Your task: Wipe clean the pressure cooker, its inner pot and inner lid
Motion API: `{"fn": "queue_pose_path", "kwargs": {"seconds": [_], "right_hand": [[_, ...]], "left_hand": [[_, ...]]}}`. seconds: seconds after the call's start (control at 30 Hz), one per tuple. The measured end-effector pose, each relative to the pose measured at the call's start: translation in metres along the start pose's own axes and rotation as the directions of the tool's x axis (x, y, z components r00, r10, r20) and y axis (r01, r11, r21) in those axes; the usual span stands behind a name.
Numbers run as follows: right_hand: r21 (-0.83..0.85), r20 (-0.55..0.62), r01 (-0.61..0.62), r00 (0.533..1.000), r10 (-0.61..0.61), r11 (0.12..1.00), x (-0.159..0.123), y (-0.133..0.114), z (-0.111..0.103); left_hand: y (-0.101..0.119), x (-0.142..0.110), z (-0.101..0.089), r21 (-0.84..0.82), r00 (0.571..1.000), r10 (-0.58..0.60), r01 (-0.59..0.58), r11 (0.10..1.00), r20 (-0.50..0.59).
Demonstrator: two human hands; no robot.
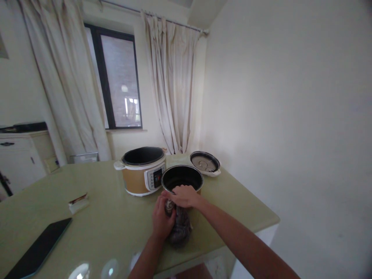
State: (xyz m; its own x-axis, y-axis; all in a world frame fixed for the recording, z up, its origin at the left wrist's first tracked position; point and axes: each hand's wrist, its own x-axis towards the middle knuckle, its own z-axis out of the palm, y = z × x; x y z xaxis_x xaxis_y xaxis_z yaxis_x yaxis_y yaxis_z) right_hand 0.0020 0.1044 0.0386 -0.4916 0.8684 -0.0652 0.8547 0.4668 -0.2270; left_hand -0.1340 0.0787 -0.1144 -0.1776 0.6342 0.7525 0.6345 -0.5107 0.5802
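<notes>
A dark grey bundle that looks like a soft bag (180,228) rests on the table in front of me; its contents cannot be made out. My left hand (163,217) is wrapped round its gathered upper end, where a paler patterned bit shows between the fingers. My right hand (184,196) is closed at the same top end, fingers bent and meeting the left hand; its fingertips are partly hidden. Just behind the hands stands a dark inner pot (182,170) with a shiny rim, which the right hand partly covers.
A gold and white electric cooker (135,180) stands uncovered behind left. Its round lid (205,162) lies underside up at the back right. A dark flat tablet-like slab (40,248) and a small packet (78,202) lie on the green tabletop (107,221). A wall borders the right.
</notes>
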Motion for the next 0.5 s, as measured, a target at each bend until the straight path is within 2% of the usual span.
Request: {"fn": "queue_pose_path", "kwargs": {"seconds": [0.07,0.13,0.2,0.27,0.37,0.5], "right_hand": [[0.037,-0.017,0.112,0.994,-0.111,0.993,-0.003,0.013,-0.006],[-0.002,-0.085,0.181,0.980,-0.181,0.983,-0.004,0.029,-0.011],[-0.124,-0.134,0.153,0.976,-0.169,0.980,-0.004,0.043,-0.014],[-0.226,-0.126,0.061,0.988,-0.092,0.972,-0.003,0.051,-0.014],[-0.267,-0.090,0.005,0.995,-0.030,0.964,-0.007,0.046,-0.006],[-0.269,-0.095,0.112,0.985,-0.143,0.957,-0.022,0.018,0.007]], "left_hand": [[-0.001,0.004,-0.002,-0.012,0.998,-0.069,0.068,0.998,-0.016],[-0.005,0.009,-0.002,-0.021,0.985,-0.165,0.164,0.986,-0.056],[-0.012,0.013,0.000,-0.033,0.956,-0.276,0.274,0.961,-0.094],[-0.021,0.017,0.003,-0.061,0.925,-0.363,0.359,0.931,-0.113],[-0.033,0.020,0.006,-0.121,0.899,-0.425,0.413,0.903,-0.105],[-0.039,0.023,0.002,-0.209,0.864,-0.488,0.458,0.864,-0.123]]}}
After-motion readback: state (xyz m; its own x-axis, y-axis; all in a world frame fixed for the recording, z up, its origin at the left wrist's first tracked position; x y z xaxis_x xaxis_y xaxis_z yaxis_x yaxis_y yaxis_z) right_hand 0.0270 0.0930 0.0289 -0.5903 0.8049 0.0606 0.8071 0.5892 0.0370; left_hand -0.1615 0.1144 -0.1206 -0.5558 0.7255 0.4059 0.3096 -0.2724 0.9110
